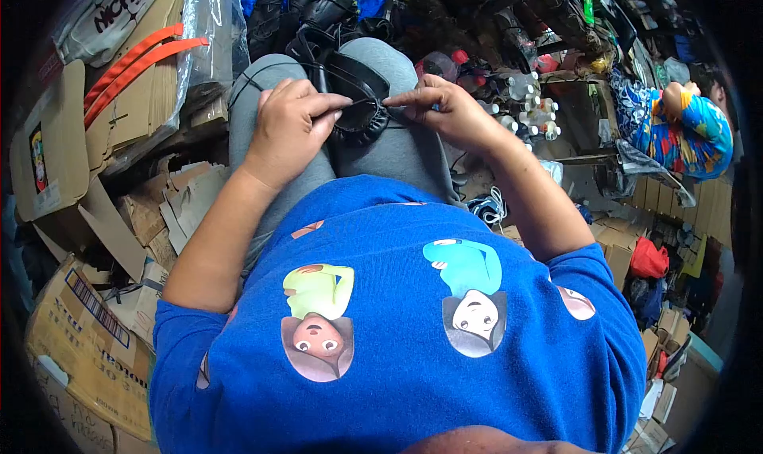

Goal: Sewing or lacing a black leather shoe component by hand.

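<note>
Head view: I've got a black shoe (362,87) on the lap, over grey trousers (405,156), between both hands. Left hand (288,122) and right hand (455,117) have thumb and forefinger near its rim; can't tell if either grips anything. Bottles (542,120) right, cardboard (70,132) and orange strips (127,66) left.

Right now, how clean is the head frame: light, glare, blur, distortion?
Head view: left hand and right hand look fairly sharp; the black item between them is dark, so fine detail is hard to read; glare streaks the clear plastic at upper left; clutter at the top sits in shadow; fisheye curves edges toward a black rim.
</note>
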{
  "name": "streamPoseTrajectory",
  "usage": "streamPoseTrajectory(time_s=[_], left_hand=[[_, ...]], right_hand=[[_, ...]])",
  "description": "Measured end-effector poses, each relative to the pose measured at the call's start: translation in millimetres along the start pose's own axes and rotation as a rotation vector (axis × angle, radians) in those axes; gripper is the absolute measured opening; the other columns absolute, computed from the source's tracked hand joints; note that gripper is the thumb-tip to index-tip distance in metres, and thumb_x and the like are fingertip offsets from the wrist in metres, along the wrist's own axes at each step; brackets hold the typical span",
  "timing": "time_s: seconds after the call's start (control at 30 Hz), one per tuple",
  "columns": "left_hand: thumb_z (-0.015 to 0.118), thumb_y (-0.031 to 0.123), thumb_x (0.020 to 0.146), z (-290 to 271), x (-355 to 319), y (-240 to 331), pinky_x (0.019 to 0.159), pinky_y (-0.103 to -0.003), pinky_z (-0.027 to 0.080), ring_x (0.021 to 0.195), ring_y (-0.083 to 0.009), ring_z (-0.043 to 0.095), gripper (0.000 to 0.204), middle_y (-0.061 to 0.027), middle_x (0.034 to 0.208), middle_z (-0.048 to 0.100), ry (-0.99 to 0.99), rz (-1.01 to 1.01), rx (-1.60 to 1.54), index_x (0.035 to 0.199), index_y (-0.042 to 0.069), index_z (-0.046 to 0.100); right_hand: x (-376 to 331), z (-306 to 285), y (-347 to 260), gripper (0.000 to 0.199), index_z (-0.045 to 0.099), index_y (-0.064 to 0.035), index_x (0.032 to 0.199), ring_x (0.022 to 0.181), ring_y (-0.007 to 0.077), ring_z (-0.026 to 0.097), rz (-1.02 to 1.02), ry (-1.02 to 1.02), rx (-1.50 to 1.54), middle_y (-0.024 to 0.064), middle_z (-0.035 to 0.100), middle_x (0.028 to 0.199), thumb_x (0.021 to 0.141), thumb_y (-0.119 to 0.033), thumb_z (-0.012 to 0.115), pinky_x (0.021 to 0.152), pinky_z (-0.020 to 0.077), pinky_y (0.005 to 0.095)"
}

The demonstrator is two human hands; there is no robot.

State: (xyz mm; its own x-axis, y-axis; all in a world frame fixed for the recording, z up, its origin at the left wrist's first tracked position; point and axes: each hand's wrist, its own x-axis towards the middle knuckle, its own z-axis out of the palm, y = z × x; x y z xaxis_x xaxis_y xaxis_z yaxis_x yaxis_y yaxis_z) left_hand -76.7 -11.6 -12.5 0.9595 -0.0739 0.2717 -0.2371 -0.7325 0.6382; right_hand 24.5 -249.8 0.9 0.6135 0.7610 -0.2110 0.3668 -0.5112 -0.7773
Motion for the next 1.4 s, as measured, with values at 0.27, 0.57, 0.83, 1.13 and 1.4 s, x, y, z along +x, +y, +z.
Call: streamPoseTrajectory(time_s=[0.27,0.57,0.83,1.13,1.4], left_hand=[[0.068,0.011,0.074,6,9,-11,0.077,-0.033,0.037,0.081,-0.0176,0.05,0.02,0.0003,0.074,0.048,-0.094,-0.036,-0.005,0.089,0.023,0.073],[0.068,0.013,0.075,7,11,-7,0.079,-0.035,0.035,0.081,-0.0173,0.05,0.019,0.0008,0.074,0.05,-0.119,-0.039,0.015,0.09,0.023,0.073],[0.068,0.008,0.072,19,28,-27,0.067,-0.034,0.039,0.072,-0.0205,0.049,0.019,-0.0032,0.064,0.047,-0.122,0.138,-0.107,0.088,0.018,0.073],[0.068,0.009,0.074,4,20,-2,0.082,-0.035,0.039,0.088,-0.021,0.054,0.021,-0.0027,0.082,0.058,-0.213,0.075,0.006,0.094,0.013,0.071],[0.069,0.01,0.073,26,18,-5,0.074,-0.031,0.049,0.074,-0.0195,0.063,0.019,-0.0075,0.08,0.067,-0.185,-0.383,-0.349,0.092,0.008,0.069]], right_hand=[[20,-17,-1,0.039,0.07,-0.0135,0.104,0.085,0.0122,0.049,0.069,-0.142,0.112,-0.0002,0.047,0.086,0.075,0.007,0.054,0.081,0.0418,0.0245],[24,-20,1,0.031,0.071,-0.0132,0.104,0.084,0.0118,0.048,0.025,-0.183,0.095,-0.0006,0.048,0.083,0.08,0.002,0.058,0.081,0.0416,0.0247],[33,-21,9,0.025,0.071,-0.0107,0.102,0.087,0.0131,0.05,0.002,-0.25,0.155,0.0008,0.053,0.085,0.08,-0.002,0.063,0.081,0.0419,0.0263],[23,-14,7,0.028,0.068,-0.0079,0.107,0.091,0.0113,0.06,0.053,-0.211,0.211,0.0047,0.067,0.097,0.08,-0.002,0.065,0.084,0.0469,0.026],[24,-1,3,0.024,0.067,-0.0014,0.104,0.087,0.008,0.06,0.154,-0.121,0.439,0.0025,0.067,0.093,0.08,-0.006,0.069,0.081,0.0478,0.0232]])
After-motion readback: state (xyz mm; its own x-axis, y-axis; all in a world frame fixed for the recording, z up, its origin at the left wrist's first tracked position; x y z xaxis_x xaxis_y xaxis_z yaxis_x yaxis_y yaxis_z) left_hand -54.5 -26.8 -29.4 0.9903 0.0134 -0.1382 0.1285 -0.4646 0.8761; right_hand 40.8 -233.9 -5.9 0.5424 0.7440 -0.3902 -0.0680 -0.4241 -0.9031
